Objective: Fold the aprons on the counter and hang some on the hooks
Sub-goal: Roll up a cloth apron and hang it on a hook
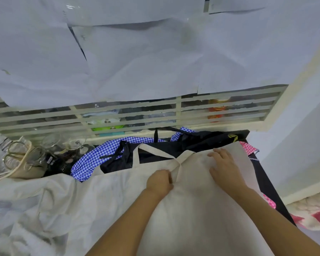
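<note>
The cream apron [201, 200] lies flat over a black apron [174, 146], and we judge it mid-fold. Our left hand [160, 182] pinches its top edge beside the neck strap [155, 151], fingers curled. Our right hand [223, 163] presses it, fingers apart. Next, we carry that edge across squarely.

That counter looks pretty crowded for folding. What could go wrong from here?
The neck strap of the cream apron lies across the black apron. If the left hand pulls with its grip, the two might tangle or drag together. Wine glasses stand right beside the blue checked apron, so a tug through the pile could tip them. The right hand only presses flat, so the cloth may slip.
</note>
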The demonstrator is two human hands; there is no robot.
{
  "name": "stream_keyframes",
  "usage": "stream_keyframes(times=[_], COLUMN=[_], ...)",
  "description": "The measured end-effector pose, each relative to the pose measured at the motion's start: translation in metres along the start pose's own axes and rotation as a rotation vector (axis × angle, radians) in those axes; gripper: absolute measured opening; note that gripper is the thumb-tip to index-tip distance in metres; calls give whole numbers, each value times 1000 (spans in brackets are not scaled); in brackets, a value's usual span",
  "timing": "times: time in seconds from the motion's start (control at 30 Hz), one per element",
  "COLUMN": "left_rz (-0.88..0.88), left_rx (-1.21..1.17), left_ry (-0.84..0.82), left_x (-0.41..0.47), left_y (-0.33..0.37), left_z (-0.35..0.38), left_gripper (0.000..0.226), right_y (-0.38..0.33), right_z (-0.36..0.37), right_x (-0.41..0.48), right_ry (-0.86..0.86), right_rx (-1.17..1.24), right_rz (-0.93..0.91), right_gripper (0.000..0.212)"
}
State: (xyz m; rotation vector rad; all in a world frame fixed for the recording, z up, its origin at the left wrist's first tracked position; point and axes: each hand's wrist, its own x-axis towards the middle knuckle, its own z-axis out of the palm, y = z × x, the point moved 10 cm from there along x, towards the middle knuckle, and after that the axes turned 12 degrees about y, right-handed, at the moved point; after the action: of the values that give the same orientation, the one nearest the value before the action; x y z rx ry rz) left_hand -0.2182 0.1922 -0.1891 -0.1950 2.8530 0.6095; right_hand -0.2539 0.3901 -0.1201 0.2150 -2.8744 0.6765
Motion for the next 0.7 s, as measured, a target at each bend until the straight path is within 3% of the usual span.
stream_keyframes(times=[0.1, 0.17, 0.27, 0.33, 0.4, 0.5, 0.57, 0.63, 0.7], left_rz=[-65, -223, -480, -481, -384, -338, -247, -120, -55], left_rx=[-261, -501, -976, -1396, -1599, -1358, -991, -670, -442], left_ry=[-160, -182, -45, 103, 268, 515, 627, 584, 478], left_x=[12, 25, 47, 62, 70, 57, 36, 16, 0], left_y=[0, -4, -15, -11, -13, -27, -26, -20, -27], left_z=[-3, -23, -63, -91, -116, -127, -126, -106, -75], left_gripper=[13, 16, 13, 15, 16, 28, 13, 10, 15], right_y=[-2, -3, -3, 0, 1, -1, -9, -20, -29], right_z=[16, 20, 24, 27, 33, 31, 29, 33, 38], right_x=[17, 26, 33, 36, 38, 41, 42, 39, 33], right_ry=[-73, -78, -98, -141, -185, -140, -100, -110, -72], right_rx=[10, 37, -5, -38, -68, -103, -117, -121, -61], right_rz=[-61, -75, -110, -116, -118, -184, -269, -376, -518], right_gripper=[49, 44, 43, 51, 56, 42, 23, 17, 36])
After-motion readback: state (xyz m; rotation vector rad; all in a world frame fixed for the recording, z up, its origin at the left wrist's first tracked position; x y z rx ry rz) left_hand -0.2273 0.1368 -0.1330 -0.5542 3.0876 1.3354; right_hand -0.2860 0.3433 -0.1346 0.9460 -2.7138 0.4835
